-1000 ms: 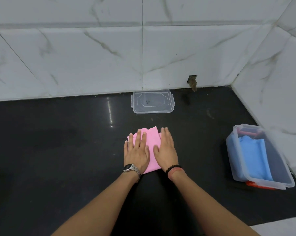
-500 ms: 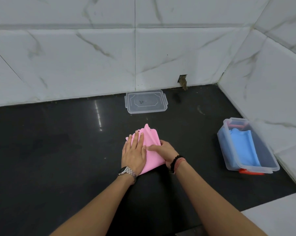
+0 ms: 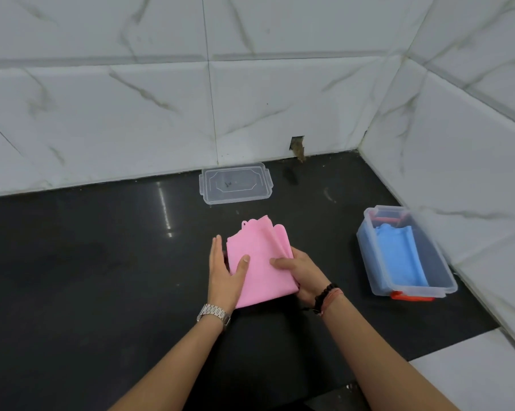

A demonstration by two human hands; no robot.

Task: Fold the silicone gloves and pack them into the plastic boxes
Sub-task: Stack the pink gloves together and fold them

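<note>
2 hands [image 3: 225,274] [image 3: 302,275] grip folded pink glove [image 3: 260,262].

glossy black counter [image 3: 102,262], clear plastic box [image 3: 446,287]

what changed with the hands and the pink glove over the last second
Both hands went from pressing flat on the folded pink glove to gripping it: the right hand curled around its right edge, then the left hand took the left edge, thumb on top. The glove now looks partly raised. The clear lid and the plastic box holding the blue glove stayed put.
</note>
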